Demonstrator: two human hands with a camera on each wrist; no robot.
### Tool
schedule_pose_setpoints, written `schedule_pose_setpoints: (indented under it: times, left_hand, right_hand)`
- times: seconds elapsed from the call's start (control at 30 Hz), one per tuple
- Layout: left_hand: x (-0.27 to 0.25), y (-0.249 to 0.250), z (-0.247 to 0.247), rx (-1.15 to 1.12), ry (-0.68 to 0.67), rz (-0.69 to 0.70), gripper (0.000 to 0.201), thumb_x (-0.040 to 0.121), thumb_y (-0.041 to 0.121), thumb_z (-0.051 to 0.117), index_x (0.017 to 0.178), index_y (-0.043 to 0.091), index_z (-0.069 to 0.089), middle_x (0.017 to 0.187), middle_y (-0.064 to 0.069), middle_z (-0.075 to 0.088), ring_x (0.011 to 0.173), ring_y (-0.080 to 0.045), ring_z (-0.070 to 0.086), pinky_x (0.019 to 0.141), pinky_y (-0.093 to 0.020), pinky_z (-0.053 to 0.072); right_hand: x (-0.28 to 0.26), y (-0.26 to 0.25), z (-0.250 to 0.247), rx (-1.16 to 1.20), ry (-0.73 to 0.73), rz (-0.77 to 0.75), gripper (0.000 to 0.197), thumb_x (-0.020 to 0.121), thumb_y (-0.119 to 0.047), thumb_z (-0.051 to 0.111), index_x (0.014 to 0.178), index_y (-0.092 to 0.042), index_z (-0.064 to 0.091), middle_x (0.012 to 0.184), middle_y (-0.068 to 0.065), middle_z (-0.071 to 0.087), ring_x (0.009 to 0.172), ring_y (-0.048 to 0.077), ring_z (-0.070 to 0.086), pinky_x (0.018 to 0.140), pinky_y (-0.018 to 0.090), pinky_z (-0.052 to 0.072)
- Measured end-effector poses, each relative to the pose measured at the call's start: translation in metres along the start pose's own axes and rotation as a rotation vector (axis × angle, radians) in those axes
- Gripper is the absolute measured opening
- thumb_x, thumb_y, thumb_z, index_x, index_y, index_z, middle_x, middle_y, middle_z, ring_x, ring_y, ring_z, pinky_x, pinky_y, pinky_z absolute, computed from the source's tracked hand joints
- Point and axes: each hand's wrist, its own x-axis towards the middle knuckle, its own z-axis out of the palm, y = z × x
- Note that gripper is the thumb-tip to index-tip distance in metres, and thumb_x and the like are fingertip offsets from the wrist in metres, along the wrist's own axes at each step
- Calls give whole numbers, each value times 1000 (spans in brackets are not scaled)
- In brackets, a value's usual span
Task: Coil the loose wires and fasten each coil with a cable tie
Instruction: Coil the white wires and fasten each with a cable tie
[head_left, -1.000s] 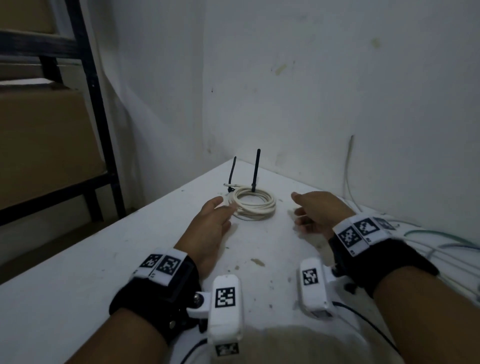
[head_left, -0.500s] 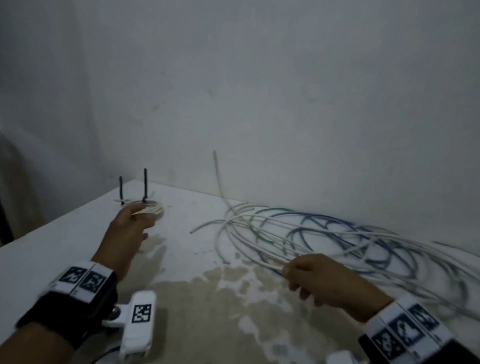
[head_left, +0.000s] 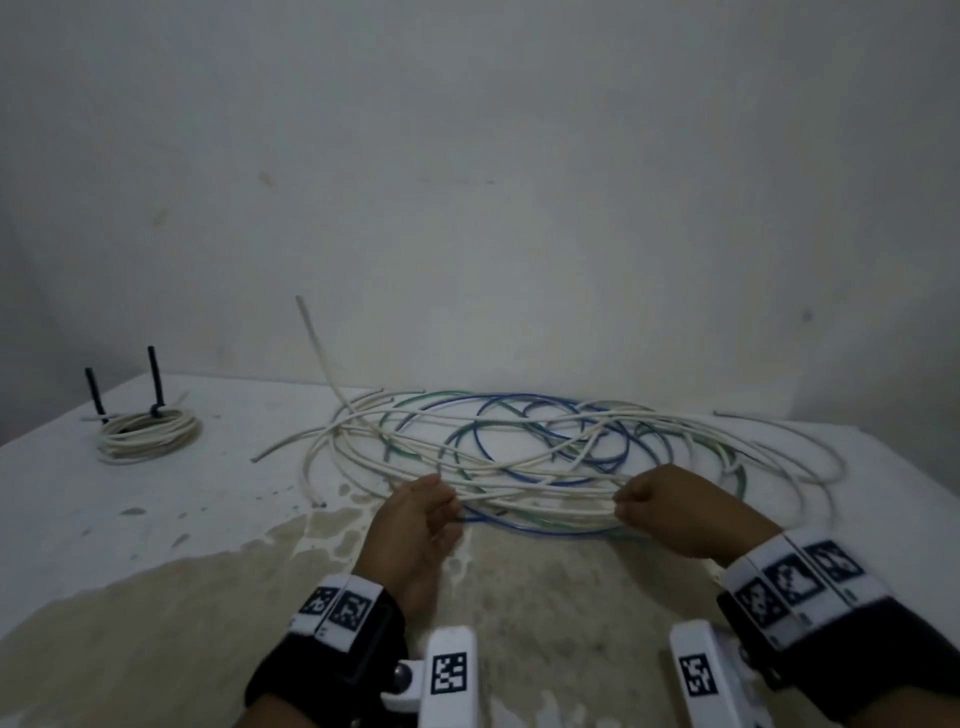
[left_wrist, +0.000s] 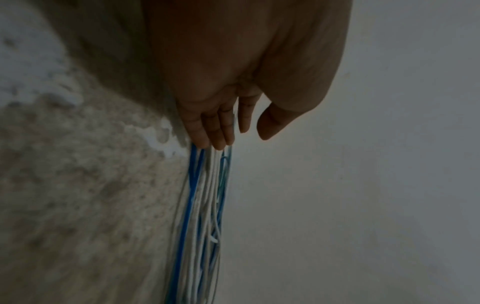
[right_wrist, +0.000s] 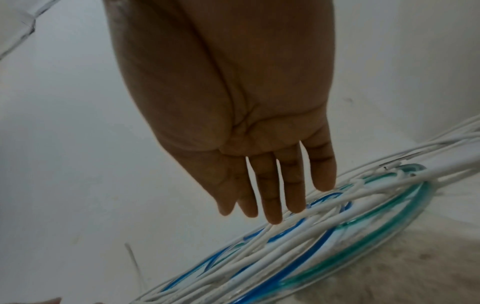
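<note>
A tangle of loose white, blue and green wires (head_left: 519, 457) lies on the white table (head_left: 156, 519) in front of me. My left hand (head_left: 451, 500) is at the tangle's near left edge, its straight fingertips (left_wrist: 221, 144) touching the strands (left_wrist: 202, 205). My right hand (head_left: 623, 506) is at the near middle, fingers (right_wrist: 275, 218) extended with their tips on the white wires (right_wrist: 298, 246). Neither hand plainly grips a strand. A finished white coil (head_left: 148, 434) lies at the far left, with two black cable ties (head_left: 154, 382) standing up from it.
A wall runs close behind the table. One white wire end (head_left: 311, 332) sticks up against it. A brownish stained patch (head_left: 545, 597) covers the tabletop near me. The table's left edge falls away beside the tied coil.
The view has swung right from the tied coil to the loose tangle. My left hand left the coil and came across to the wires; my right hand settled on the near strands.
</note>
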Motion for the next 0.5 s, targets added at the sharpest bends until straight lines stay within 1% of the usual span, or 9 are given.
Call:
schedule_pose_setpoints:
  times: [0.03, 0.07, 0.13, 0.2, 0.27, 0.33, 0.4, 0.47, 0.5]
  left_hand:
    - [1, -4, -1, -21, 9, 2, 14, 94, 4, 50, 106, 9, 55, 81, -8, 62, 73, -19, 58, 64, -26, 48]
    - [2, -6, -3, -39, 17, 0, 19, 95, 5, 48, 113, 6, 54, 88, -11, 63, 79, -21, 60, 69, -28, 50]
    - [4, -8, -8, -65, 32, -15, 29, 98, 7, 45, 126, 0, 49, 100, -17, 62, 90, -27, 62, 79, -36, 49]
    - [5, -8, -10, -53, 27, -28, 35, 98, 7, 44, 132, -3, 45, 104, -20, 62, 95, -29, 62, 83, -39, 48]
    - [4, -8, -11, -24, 14, -32, 38, 98, 6, 43, 135, -2, 42, 105, -22, 62, 95, -30, 63, 81, -38, 49]
    - [5, -8, -12, -4, -2, -38, 40, 98, 6, 43, 137, -1, 40, 108, -24, 61, 95, -30, 64, 77, -36, 51]
    - [7, -7, -12, 1, -16, -51, 39, 98, 6, 42, 137, 0, 40, 111, -26, 60, 96, -31, 64, 77, -37, 51]
    - [8, -6, -13, 3, -29, -62, 39, 98, 7, 41, 136, 0, 40, 111, -25, 60, 97, -31, 64, 76, -38, 52]
    - [9, -6, -14, 7, -31, -66, 38, 98, 7, 41, 136, 1, 40, 112, -25, 60, 98, -31, 64, 75, -39, 52]
  right_hand:
    - [3, -2, 0, -40, -7, -16, 36, 97, -22, 47, 114, 6, 61, 120, 22, 61, 109, 32, 58, 91, 35, 46]
    - [5, -5, -1, -84, -17, -36, 38, 98, -22, 44, 122, 4, 56, 130, 20, 56, 116, 31, 54, 97, 36, 42]
    - [12, -13, -1, -139, -45, -84, 40, 100, -20, 40, 136, -8, 48, 145, 10, 44, 129, 25, 44, 103, 30, 35]
    - [21, -23, 0, -141, -82, -131, 43, 100, -17, 38, 143, -19, 39, 153, 4, 32, 137, 21, 35, 107, 28, 30]
    - [30, -33, 4, -181, -118, -168, 44, 101, -16, 37, 145, -21, 35, 154, 3, 27, 139, 22, 31, 108, 29, 29]
    - [40, -41, 11, -230, -143, -183, 43, 101, -17, 37, 143, -18, 38, 152, 6, 33, 136, 24, 36, 108, 32, 31]
    - [50, -45, 17, -253, -126, -198, 41, 98, -20, 44, 139, -18, 45, 145, 6, 43, 130, 24, 43, 105, 32, 36]
    - [57, -46, 22, -246, -87, -210, 39, 93, -25, 54, 132, -19, 54, 136, 4, 53, 122, 20, 50, 99, 27, 39]
    - [60, -47, 24, -248, -85, -210, 35, 91, -26, 57, 125, -19, 60, 129, 3, 58, 116, 19, 55, 93, 26, 42]
